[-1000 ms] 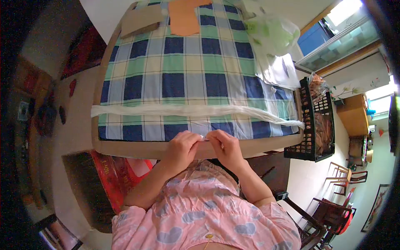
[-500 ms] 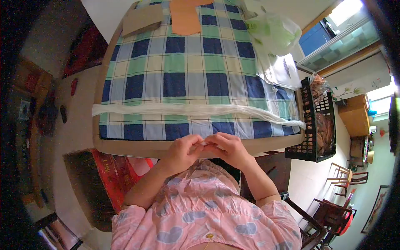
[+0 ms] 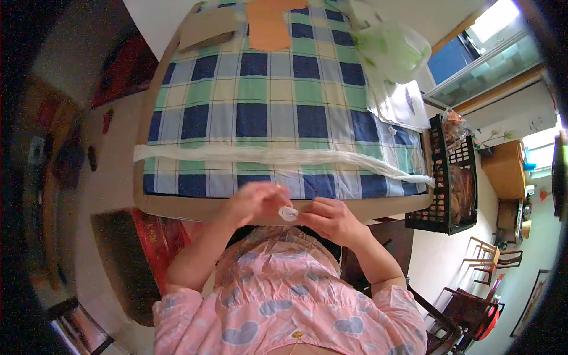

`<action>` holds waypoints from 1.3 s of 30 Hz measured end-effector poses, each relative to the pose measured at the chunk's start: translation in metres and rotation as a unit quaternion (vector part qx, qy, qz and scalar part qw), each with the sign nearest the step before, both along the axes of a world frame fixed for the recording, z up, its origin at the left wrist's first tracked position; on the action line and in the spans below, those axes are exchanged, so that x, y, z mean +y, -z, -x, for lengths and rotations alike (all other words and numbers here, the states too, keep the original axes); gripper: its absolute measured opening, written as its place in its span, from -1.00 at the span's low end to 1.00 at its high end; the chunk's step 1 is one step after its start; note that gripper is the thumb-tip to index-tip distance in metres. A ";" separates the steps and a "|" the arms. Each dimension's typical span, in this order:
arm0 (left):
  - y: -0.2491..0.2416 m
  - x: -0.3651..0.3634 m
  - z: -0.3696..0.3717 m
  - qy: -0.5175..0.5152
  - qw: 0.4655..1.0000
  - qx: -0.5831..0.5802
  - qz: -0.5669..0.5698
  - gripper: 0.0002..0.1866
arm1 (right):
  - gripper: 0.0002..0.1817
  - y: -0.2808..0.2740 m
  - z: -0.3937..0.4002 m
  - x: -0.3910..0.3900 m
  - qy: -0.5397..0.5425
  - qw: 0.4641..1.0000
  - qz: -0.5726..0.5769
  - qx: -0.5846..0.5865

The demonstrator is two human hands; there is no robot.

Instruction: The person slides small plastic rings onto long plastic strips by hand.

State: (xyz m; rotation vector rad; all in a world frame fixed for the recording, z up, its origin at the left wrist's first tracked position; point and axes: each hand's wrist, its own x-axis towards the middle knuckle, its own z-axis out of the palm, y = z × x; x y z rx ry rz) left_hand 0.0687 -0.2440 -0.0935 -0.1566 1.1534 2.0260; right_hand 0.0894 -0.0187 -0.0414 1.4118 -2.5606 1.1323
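Head view only. Left hand (image 3: 255,201) was blurred at the near table (image 3: 177,208) edge, fingers loosely curled; I could not tell whether it gripped anything. Right hand (image 3: 332,218) sat just beside it, fingers pinched on a small white wad (image 3: 288,212). The wad stuck out from the right fingertips toward the left hand, lying between the two hands, over the table's front lip. Whether the left fingers touched the wad could not be told.

Beyond the hands, a long white strip (image 3: 278,156) lay stretched across the checked cloth (image 3: 266,100), from the left edge to the right corner, well apart from both hands. Its right end thinned to a twisted tail near a black crate (image 3: 445,195) that stood against the table's right side with brownish stuff inside.

At the far end of the cloth lay an orange sheet (image 3: 267,26) and a brown card (image 3: 208,28) beside it. A clear bag (image 3: 390,50) with green contents sat at the far right corner, with white papers (image 3: 402,103) just nearer than it.

The person wore a pink patterned top (image 3: 284,296). A red box (image 3: 163,242) stood under the table on the left. Wooden chairs (image 3: 485,278) stood at far right.
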 end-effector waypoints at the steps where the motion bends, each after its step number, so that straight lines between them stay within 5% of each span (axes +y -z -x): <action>1: 0.003 0.000 -0.004 0.032 0.999 -0.030 -0.010 -0.76 | -0.82 -0.001 0.000 0.001 -0.015 1.000 -0.005 0.008; 3: 0.000 0.004 -0.011 0.102 0.990 -0.093 -0.031 -0.77 | -0.83 0.004 0.002 0.004 0.017 0.998 0.032 -0.058; 6: -0.027 0.009 -0.020 0.058 0.959 0.212 0.179 -0.84 | -0.89 0.022 -0.004 0.006 0.118 0.945 0.119 -0.282; 8: -0.030 0.014 -0.027 0.003 0.842 0.457 0.285 -0.87 | -0.93 0.026 -0.005 0.004 0.158 0.865 0.185 -0.439; 10: -0.025 0.017 -0.031 -0.042 0.654 0.671 0.347 -0.88 | -0.92 0.027 -0.003 0.002 0.156 0.773 0.246 -0.563; 13: -0.018 0.013 -0.028 -0.066 0.749 0.533 0.388 -0.88 | -0.92 0.024 -0.007 -0.003 0.211 0.837 0.152 -0.482; 16: -0.008 0.011 -0.022 -0.079 0.865 0.377 0.322 -0.87 | -0.88 0.005 -0.013 -0.006 0.127 0.983 0.007 -0.135; 19: -0.001 0.019 -0.029 -0.038 0.922 0.331 0.197 -0.87 | -0.83 -0.011 0.000 -0.013 0.119 0.993 0.011 -0.026; 22: -0.024 0.022 -0.031 -0.014 0.976 0.198 0.093 -0.88 | -0.78 0.017 0.018 -0.013 0.182 0.945 0.159 -0.221; 25: -0.030 0.024 -0.026 -0.082 0.983 0.158 0.035 -0.88 | -0.84 0.026 0.008 -0.019 0.181 0.962 0.111 -0.170; 28: -0.009 0.031 -0.021 -0.185 0.929 0.264 0.184 -0.89 | -0.82 0.026 -0.008 -0.019 0.132 0.990 0.006 -0.041; 31: -0.016 0.029 -0.020 -0.092 0.840 0.410 0.343 -0.91 | -0.85 0.006 -0.007 -0.019 0.104 0.994 -0.011 0.017; 34: -0.014 0.030 -0.027 -0.029 0.854 0.451 0.255 -0.93 | -0.88 -0.007 0.016 -0.015 0.125 0.989 0.058 -0.049; 37: -0.023 0.030 -0.027 -0.100 0.933 0.316 0.138 -0.90 | -0.72 0.031 0.023 -0.008 0.150 0.969 0.103 -0.167; 39: -0.022 0.028 -0.025 -0.142 0.928 0.299 0.171 -0.89 | -0.83 0.038 0.005 -0.015 0.156 0.979 0.071 -0.112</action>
